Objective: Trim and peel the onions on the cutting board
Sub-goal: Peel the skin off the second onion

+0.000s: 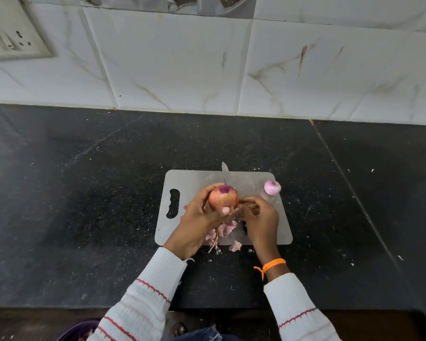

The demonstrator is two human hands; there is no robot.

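Note:
My left hand (197,217) grips a red onion (223,196) with its brown-pink skin still on and a purple trimmed top, held just above the grey cutting board (194,179). My right hand (258,216) is against the onion's right side, its fingertips pinching at the skin there. A peeled purple onion (272,187) rests at the board's far right corner. A knife (225,174) lies on the board behind the held onion, blade tip pointing away from me; its handle is hidden. Loose onion skins (221,232) lie on the board's near edge below my hands.
The board sits on a dark speckled stone counter (84,193) with small scraps scattered over it. A white tiled wall (182,65) stands behind, with a switch plate (12,38) at upper left. A purple object (76,331) shows at the bottom left edge.

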